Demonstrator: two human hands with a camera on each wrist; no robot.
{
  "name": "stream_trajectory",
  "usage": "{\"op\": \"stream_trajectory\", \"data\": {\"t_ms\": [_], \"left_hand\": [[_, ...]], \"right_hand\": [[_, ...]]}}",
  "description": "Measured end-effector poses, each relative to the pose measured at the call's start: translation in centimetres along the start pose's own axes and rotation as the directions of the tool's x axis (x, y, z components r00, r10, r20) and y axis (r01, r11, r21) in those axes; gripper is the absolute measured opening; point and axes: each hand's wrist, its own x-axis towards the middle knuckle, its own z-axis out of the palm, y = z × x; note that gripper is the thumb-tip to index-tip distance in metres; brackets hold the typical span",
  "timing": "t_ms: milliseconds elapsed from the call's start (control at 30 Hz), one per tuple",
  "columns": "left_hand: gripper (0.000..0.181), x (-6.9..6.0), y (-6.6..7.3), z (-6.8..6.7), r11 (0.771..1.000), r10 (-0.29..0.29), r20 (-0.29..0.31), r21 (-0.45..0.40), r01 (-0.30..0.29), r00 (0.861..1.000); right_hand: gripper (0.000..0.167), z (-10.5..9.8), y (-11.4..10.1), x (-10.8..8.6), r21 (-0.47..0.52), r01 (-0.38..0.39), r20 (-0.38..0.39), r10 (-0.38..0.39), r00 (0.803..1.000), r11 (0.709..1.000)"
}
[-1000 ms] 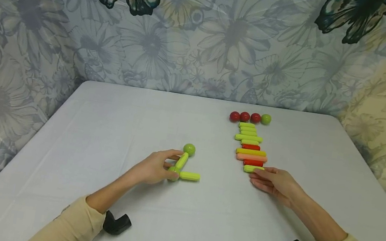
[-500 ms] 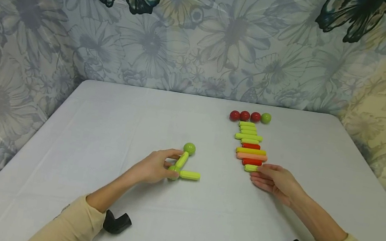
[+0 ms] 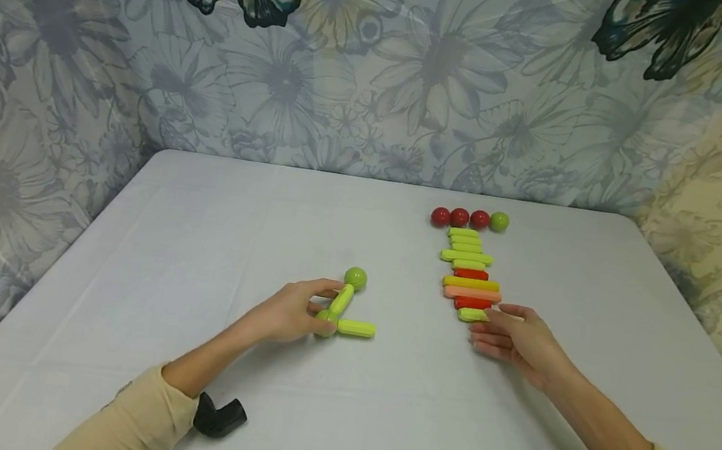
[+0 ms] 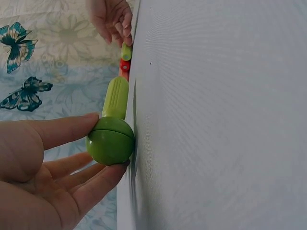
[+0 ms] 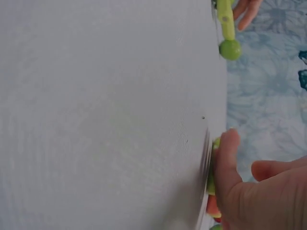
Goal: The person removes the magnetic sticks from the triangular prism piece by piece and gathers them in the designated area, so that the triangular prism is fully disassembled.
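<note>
My left hand (image 3: 289, 312) pinches a green ball (image 4: 111, 141) between thumb and fingertips. One light-green stick (image 3: 356, 328) points right from this ball. Another light-green stick (image 3: 341, 300) runs from it to a second green ball (image 3: 356, 279), forming an angled figure. My right hand (image 3: 521, 342) is at the near end of a column of sticks, beside a short light-green stick (image 3: 470, 315). In the right wrist view its finger (image 5: 227, 155) lies along that stick and the thumb stands apart; whether the finger touches is hard to tell.
Beyond the short green stick lie red sticks (image 3: 471, 304), a salmon stick (image 3: 471, 294), a yellow stick (image 3: 467, 283) and several green sticks (image 3: 466, 258). Three red balls (image 3: 459, 217) and a green ball (image 3: 499, 221) line the column's far end. A patterned wall (image 3: 349, 114) stands behind the white table (image 3: 228, 221).
My right hand has shifted slightly right, its thumb drawing back from the short green stick. The nearest red stick slid slightly left early on. My left hand stays on the ball.
</note>
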Motion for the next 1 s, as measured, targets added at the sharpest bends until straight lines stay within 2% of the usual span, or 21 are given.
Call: {"op": "stream_trajectory", "data": {"t_ms": [200,433,667,867,1000], "left_hand": [[0.064,-0.1,0.2,0.0,1.0,0.008,0.001,0.0,-0.008,1.0],[0.063,-0.1,0.3,-0.1,1.0,0.005,0.0,0.001,-0.005,1.0],[0.063,-0.1,0.4,-0.1,1.0,-0.005,-0.007,-0.003,0.005,1.0],[0.062,-0.1,0.3,0.0,1.0,-0.004,-0.012,-0.014,0.004,1.0],[0.062,-0.2,0.4,0.0,1.0,-0.006,-0.014,-0.015,0.006,1.0]], "right_hand": [[0.068,0.7,-0.3,-0.2,-0.159,0.021,-0.051,-0.029,0.998,0.987],[0.067,1.5,-0.9,-0.3,-0.271,0.043,-0.039,-0.055,0.998,0.962],[0.051,2.6,-1.3,0.0,-0.304,0.071,0.045,-0.06,0.997,0.95],[0.049,4.1,-1.5,0.4,-0.3,0.083,0.102,-0.054,0.993,0.95],[0.046,4.9,-1.2,1.0,-0.269,0.112,0.201,-0.058,0.978,0.957]]}}
